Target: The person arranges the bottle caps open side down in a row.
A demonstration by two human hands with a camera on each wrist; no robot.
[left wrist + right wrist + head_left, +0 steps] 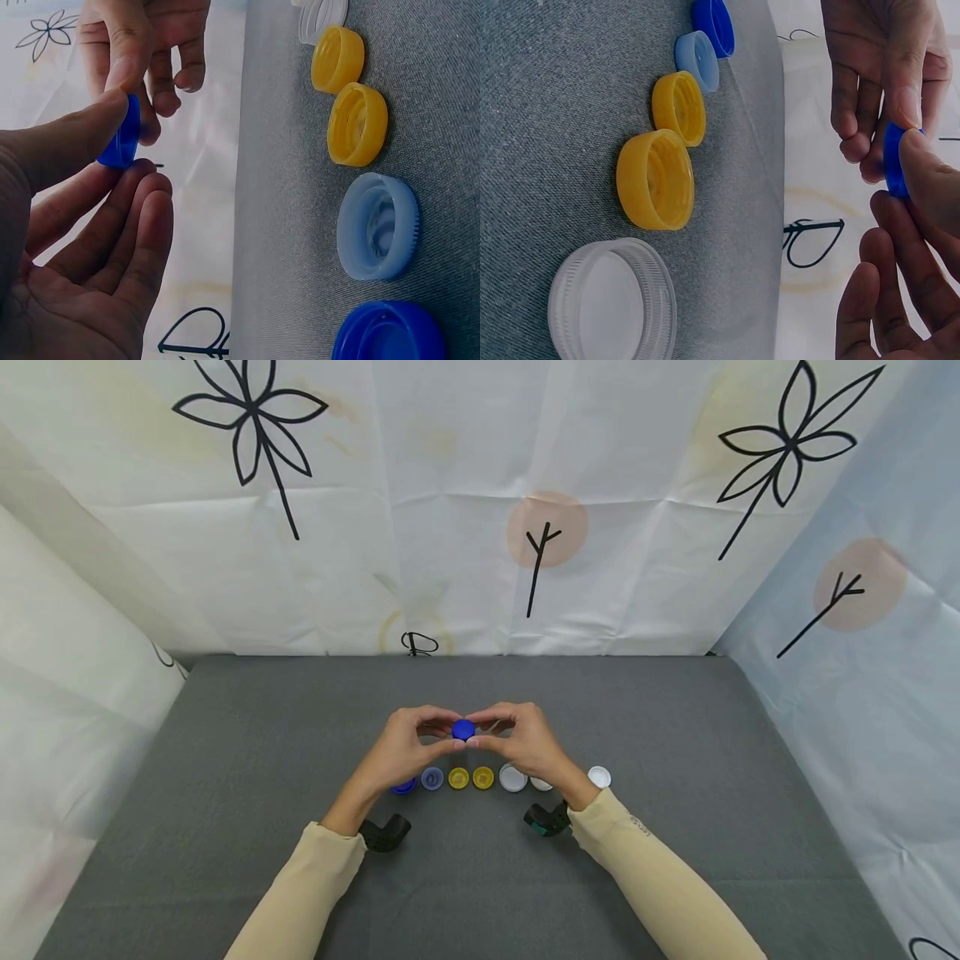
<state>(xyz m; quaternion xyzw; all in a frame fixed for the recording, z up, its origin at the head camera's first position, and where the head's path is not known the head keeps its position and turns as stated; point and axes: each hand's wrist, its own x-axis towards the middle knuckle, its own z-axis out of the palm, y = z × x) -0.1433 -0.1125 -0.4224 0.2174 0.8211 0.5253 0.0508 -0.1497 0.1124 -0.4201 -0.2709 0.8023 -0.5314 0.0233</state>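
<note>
A blue bottle cap (463,730) is held up above the table between both hands. My left hand (400,748) pinches it from the left with thumb and fingers, and my right hand (531,745) pinches it from the right. In the left wrist view the blue cap (122,135) is edge-on, the two thumbs close together at its near side. Below the hands a row of caps lies on the cloth: a dark blue cap (388,334), a light blue cap (377,226), two yellow caps (655,180) and a white cap (613,304), hollow sides up.
Farther right in the row are a white cap (541,784), partly hidden by my right hand, and another white cap (599,777). Grey cloth (465,893) covers the table. A white patterned curtain (465,568) stands behind the table's far edge, with more at both sides.
</note>
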